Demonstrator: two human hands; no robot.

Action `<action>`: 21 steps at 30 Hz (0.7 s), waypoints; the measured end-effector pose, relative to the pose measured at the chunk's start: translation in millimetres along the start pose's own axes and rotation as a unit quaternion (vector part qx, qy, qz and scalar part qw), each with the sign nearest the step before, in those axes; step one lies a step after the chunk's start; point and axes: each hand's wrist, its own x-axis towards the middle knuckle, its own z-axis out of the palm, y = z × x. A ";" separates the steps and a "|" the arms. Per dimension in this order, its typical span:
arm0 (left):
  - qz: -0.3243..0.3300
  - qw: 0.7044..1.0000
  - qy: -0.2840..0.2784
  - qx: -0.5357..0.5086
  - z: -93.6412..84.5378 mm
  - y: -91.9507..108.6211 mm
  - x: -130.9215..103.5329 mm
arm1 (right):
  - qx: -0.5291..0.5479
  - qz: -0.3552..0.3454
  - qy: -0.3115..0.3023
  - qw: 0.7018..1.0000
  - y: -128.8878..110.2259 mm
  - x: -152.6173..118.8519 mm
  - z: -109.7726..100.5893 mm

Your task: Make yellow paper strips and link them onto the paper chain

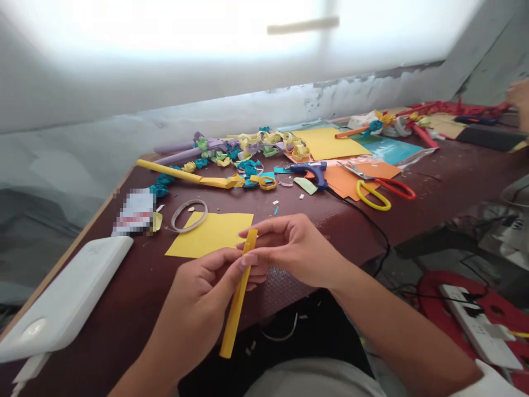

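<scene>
Between my two hands, over the table's front edge, is a narrow folded strip of yellow paper (233, 325), its lower end pointing toward my lap. My left hand (202, 292) pinches it near the middle, thumb on top. The thumb and fingers of my right hand (295, 251) close on its upper part, and the two hands meet there. Just behind them a yellow paper sheet (210, 234) lies flat, with a roll of tape (173, 218) resting partly on its left corner.
A blue glue gun (312, 171) and scissors (374, 190) with yellow and red handles lie beyond my hands. Yellow rolled paper (173, 172) and crumpled paper pieces fill the back. A white power bank (70, 295) is at left. Another person's hand (518, 99) shows far right.
</scene>
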 end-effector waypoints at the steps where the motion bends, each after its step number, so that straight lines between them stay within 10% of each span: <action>1: 0.006 1.000 0.005 0.009 2.2 -1.7 -3.9 | 0.007 0.005 0.004 1.000 3.4 -2.8 2.6; 11: 0.080 0.988 0.059 0.122 12.7 -5.6 -15.8 | -0.095 -0.054 0.073 0.991 15.9 -3.5 16.5; 21: -0.058 0.996 0.050 -0.040 29.6 -21.5 -18.7 | -0.207 -0.174 0.160 0.949 5.3 21.0 0.0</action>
